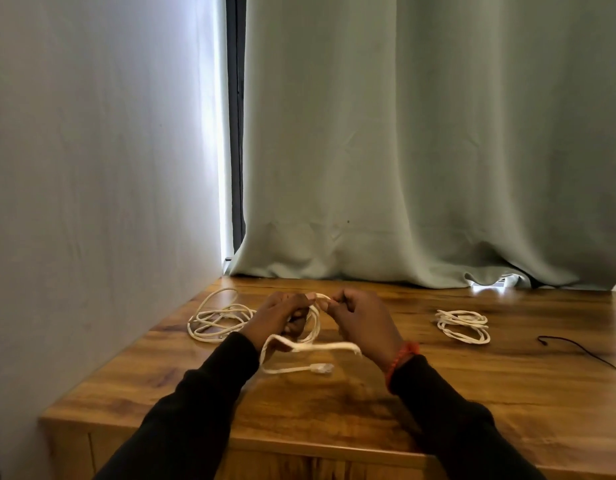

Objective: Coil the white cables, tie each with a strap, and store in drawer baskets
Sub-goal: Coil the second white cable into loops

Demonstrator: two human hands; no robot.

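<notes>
Coiling white cable [301, 336] mid-table [438, 386], both hands raised just above top. L hand [278, 315] fingers curled round the loop bundle; R hand [356, 322] pinching cable at top of loops. Judgement: keep loops even, feed slack w/ R, don't let bundle twist. Loop axis roughly upright; free plug end [322, 368] points right. Loose cable [220, 320] left, coiled cable [463, 325] right, black strap [576, 349] far right.

White cable [301, 344] held half-coiled above the table; loose cable [219, 319] left, seemingly bundled coil [463, 325] right.
</notes>
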